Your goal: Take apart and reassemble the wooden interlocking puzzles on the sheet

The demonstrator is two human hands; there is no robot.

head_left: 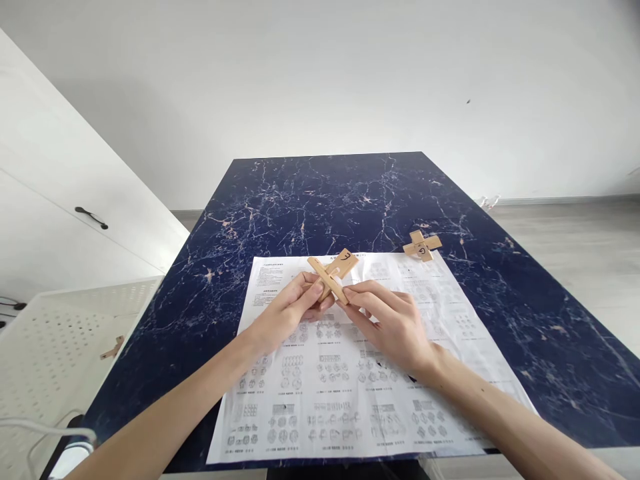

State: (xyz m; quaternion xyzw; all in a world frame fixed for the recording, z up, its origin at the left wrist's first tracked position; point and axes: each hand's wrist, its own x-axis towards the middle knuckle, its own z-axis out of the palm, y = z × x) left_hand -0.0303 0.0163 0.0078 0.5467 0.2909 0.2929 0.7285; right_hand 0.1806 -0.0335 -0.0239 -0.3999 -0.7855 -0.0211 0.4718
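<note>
Fingers [316, 289]: on both sides we see them drawn in with hardly a gap, all closed upon the same wood.
Left hand [286, 311]: we grip the crossed wooden pieces [346, 265] from the left, thumb on top, the other fingertips curled beneath.
Right hand [393, 321]: we pinch the near end of 1 slanting bar between thumb and fingertips.
Crossed wooden pieces: held between our 2 hands, above the far part of the printed sheet [295, 397], a black mark on the broad piece.
G cross [421, 246]: 1 wooden cross at the sheet's far right corner.
Marbled tabletop [310, 193]: dark blue, under the sheet.
</note>
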